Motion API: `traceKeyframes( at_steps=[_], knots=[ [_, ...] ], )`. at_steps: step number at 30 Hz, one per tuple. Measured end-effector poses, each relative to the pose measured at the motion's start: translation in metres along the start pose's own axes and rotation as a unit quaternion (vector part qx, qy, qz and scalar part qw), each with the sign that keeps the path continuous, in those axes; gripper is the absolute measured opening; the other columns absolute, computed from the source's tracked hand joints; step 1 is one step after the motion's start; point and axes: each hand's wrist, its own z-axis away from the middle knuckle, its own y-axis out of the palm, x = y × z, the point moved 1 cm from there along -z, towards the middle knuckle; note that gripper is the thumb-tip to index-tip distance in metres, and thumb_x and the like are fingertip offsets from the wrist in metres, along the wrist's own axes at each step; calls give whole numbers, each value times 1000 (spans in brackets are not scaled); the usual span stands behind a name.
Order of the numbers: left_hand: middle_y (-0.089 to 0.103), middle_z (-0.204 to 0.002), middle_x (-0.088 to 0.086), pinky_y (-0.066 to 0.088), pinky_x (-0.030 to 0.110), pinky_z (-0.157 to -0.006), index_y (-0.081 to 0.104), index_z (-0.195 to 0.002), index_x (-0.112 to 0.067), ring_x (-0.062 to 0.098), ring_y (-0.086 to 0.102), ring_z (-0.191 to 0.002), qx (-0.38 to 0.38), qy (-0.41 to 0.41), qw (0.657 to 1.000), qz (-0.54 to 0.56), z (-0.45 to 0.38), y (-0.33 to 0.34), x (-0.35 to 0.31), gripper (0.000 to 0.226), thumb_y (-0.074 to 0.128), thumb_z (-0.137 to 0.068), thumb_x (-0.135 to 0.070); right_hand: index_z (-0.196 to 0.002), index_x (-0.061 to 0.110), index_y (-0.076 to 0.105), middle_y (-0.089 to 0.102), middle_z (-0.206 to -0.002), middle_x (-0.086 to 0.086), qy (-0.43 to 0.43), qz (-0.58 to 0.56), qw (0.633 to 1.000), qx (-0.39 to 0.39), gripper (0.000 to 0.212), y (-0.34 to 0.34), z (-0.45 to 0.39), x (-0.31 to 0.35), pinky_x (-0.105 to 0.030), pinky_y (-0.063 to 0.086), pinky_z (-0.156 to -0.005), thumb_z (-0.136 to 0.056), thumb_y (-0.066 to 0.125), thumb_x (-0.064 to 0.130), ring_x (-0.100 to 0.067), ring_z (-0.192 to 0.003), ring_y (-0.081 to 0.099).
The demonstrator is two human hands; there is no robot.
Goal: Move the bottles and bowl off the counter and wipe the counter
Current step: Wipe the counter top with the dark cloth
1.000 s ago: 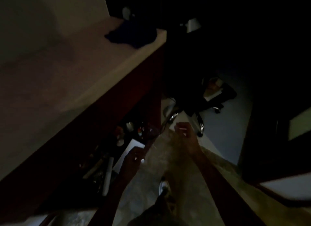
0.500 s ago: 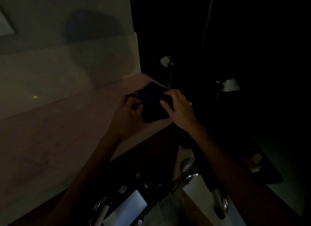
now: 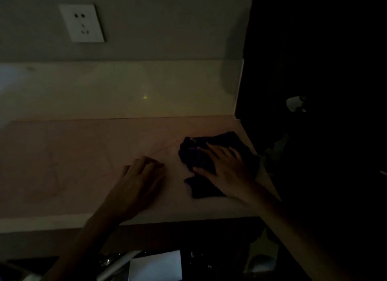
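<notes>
One dark cloth [image 3: 201,161] under right hand [image 3: 228,169], one counter [image 3: 83,155], one wall socket [image 3: 82,23].

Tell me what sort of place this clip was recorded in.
Probably a dim home kitchen or utility nook. A pale stone-look counter with a backsplash runs under a wall outlet, and the right hand presses a dark cloth on it.
</notes>
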Motion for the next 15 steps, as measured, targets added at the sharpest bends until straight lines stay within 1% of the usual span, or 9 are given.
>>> traceKeyframes(
  at_steps=[3,8,11,15],
  knots=[
    [48,-129,-11,35,30,-89,53,-128,-31,12,51,-115,9,6,1000,-27,0,1,-1,45,23,-100,-50,-146,39,27,25,-158,8,-2,-22,999,23,67,5,-57,-5,-39,10,-118,-88,31,72,-18,-144,22],
    [53,-123,-13,39,34,-86,57,-121,-33,13,55,-111,-2,-10,999,-50,0,-1,-5,37,30,-100,-46,-146,27,30,31,-154,1,10,-12,999,38,76,20,-146,-10,-41,17,-115,-87,32,74,-24,-140,29],
    [55,-120,-10,40,34,-83,59,-118,-31,14,56,-107,-11,-9,998,-56,-1,-2,-6,34,34,-98,-44,-145,24,33,34,-153,0,15,3,1000,25,75,25,-159,-11,-41,19,-114,-88,29,73,-26,-138,31],
    [55,-114,-7,45,37,-81,61,-114,-27,17,57,-102,-38,-13,999,-35,2,-2,-4,33,37,-96,-41,-147,21,30,30,-155,-1,23,15,999,23,75,21,-131,-3,-41,15,-116,-91,22,70,-25,-141,26]
  ],
)
